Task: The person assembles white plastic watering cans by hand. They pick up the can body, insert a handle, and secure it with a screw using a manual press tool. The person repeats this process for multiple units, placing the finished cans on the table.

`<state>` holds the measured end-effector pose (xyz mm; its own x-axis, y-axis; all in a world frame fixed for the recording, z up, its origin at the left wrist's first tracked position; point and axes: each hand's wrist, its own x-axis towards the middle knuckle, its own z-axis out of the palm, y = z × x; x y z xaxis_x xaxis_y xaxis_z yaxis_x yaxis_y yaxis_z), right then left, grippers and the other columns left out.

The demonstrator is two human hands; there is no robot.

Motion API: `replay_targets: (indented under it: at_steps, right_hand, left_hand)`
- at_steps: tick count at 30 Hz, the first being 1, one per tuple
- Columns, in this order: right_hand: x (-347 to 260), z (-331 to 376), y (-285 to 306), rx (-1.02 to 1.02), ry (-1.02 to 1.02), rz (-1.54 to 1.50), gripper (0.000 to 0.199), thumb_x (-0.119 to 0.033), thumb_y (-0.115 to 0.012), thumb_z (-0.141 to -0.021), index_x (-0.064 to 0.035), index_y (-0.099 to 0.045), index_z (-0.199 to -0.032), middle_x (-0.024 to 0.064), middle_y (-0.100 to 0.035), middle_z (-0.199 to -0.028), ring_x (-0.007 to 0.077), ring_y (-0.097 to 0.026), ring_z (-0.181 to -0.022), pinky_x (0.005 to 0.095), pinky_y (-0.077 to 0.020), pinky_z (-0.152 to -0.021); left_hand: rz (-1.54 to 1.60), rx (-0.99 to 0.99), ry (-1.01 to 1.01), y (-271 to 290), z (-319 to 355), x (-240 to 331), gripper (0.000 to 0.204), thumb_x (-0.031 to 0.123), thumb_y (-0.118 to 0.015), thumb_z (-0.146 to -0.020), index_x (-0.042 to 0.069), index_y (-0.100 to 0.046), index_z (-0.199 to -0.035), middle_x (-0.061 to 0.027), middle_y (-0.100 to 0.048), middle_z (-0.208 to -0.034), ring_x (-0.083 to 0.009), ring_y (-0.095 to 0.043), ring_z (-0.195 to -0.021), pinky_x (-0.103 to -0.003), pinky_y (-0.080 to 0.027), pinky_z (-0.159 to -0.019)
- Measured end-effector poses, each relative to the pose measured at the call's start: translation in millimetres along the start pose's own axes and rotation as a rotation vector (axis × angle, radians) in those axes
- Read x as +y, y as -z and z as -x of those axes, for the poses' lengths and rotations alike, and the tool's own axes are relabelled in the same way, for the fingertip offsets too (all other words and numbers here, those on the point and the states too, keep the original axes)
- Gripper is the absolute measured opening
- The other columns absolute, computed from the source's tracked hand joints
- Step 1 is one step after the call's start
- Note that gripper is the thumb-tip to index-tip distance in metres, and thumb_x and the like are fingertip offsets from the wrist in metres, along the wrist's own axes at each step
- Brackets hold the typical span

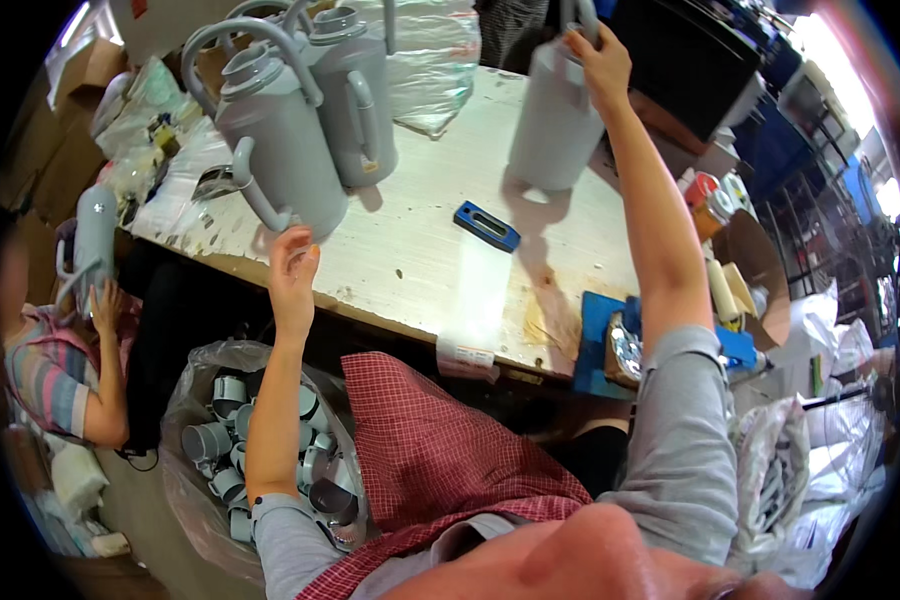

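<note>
A grey plastic jug (550, 125) stands at the far right of the white table. My right hand (602, 65) is closed around its top handle. My left hand (293, 262) is at the table's front edge, empty, its fingers loosely bent and apart. It is just below the base of another grey jug (280, 150), which has a side handle and a raised carrying handle; I cannot tell whether the fingertips touch it. Close behind stands a similar grey jug (355, 120). On the table between my hands lies a blue bar-shaped tool (486, 226) with a dark slot.
A clear bag (195, 500) of grey cups sits below the table on the left. Beyond it, a co-worker's hand (103, 305) holds a grey part (95, 225). A white plastic bag (435, 65) is at the back. Blue pieces and an open carton (755, 260) crowd the right side.
</note>
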<state>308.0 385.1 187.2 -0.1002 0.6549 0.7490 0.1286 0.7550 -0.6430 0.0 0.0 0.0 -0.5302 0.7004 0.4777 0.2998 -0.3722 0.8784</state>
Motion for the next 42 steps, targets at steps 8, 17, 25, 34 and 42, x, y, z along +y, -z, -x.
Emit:
replay_targets:
  at_steps: [8, 17, 25, 34, 42]
  right_hand:
    - [-192, 128, 84, -0.130, 0.549, 0.202, 0.021, -0.018, -0.058, -0.094, -0.0050, -0.066, -0.109, 0.0103, -0.068, -0.085, 0.0236, -0.066, -0.076, 0.0345, -0.0520, -0.072]
    - [-138, 387, 216, -0.314, -0.315, 0.174, 0.027, -0.009, -0.066, -0.086, -0.0056, -0.069, -0.112, 0.0128, -0.067, -0.105, 0.0305, -0.065, -0.097, 0.0378, -0.0529, -0.086]
    - [-47, 425, 382, -0.382, -0.539, 0.878, 0.015, -0.017, -0.069, -0.085, -0.0083, -0.068, -0.097, 0.0104, -0.066, -0.101, 0.0320, -0.065, -0.092, 0.0423, -0.0528, -0.078]
    - [-47, 411, 357, -0.517, -0.663, 0.921, 0.015, -0.016, -0.069, -0.082, -0.0131, -0.068, -0.097, 0.0078, -0.065, -0.102, 0.0320, -0.066, -0.092, 0.0450, -0.0528, -0.078]
    - [-125, 378, 301, -0.177, -0.500, 0.119, 0.009, 0.003, -0.064, -0.084, 0.0031, -0.068, -0.092, 0.0091, -0.069, -0.086, 0.0151, -0.068, -0.076, 0.0275, -0.0535, -0.068]
  left_hand:
    - [0.566, -0.298, 0.020, -80, -22, 74, 0.057, 0.046, -0.045, -0.100, 0.008, -0.043, -0.142, -0.0150, -0.042, -0.147, -0.0297, -0.044, -0.133, -0.048, -0.036, -0.111]
    - [0.442, -0.557, 0.535, -135, 134, 94, 0.081, 0.070, -0.051, -0.087, -0.002, -0.058, -0.122, -0.0130, -0.061, -0.111, -0.0244, -0.058, -0.104, -0.038, -0.049, -0.093]
    - [0.097, -0.894, 0.207, -157, 99, 87, 0.095, 0.080, -0.055, -0.073, -0.005, -0.060, -0.115, -0.0102, -0.058, -0.112, -0.0194, -0.057, -0.099, -0.032, -0.045, -0.087]
    - [-0.040, -0.979, 0.208, -187, 91, 97, 0.077, 0.064, -0.058, -0.075, -0.002, -0.063, -0.116, -0.0131, -0.061, -0.113, -0.0229, -0.058, -0.104, -0.033, -0.041, -0.093]
    - [-0.022, -0.899, 0.243, -162, 94, 84, 0.075, 0.064, -0.057, -0.076, -0.001, -0.064, -0.114, -0.0119, -0.061, -0.113, -0.0218, -0.058, -0.101, -0.032, -0.041, -0.090]
